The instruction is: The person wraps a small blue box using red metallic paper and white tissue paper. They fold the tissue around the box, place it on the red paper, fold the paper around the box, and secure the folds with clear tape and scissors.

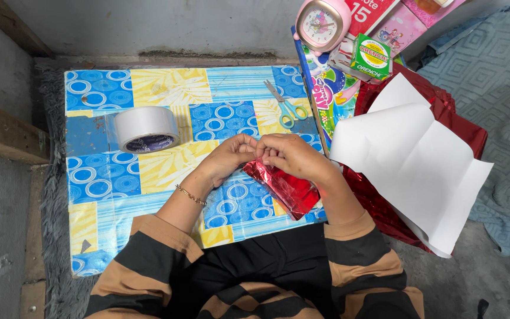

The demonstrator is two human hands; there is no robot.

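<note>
A small object wrapped in shiny red foil [287,189] lies on the blue and yellow patterned board [149,171], under my hands. My left hand [229,155] and my right hand [290,155] meet fingertip to fingertip over its upper end, fingers curled and pinching at the foil's edge. What the fingertips hold between them is too small to make out. A gold bracelet circles my left wrist.
A wide roll of clear tape [146,128] stands at the board's left. Green-handled scissors [286,106] lie at the back. To the right, a large sheet of red foil with its white back turned up [408,159], a pink alarm clock [322,23], small boxes and a grey-blue cloth [491,88].
</note>
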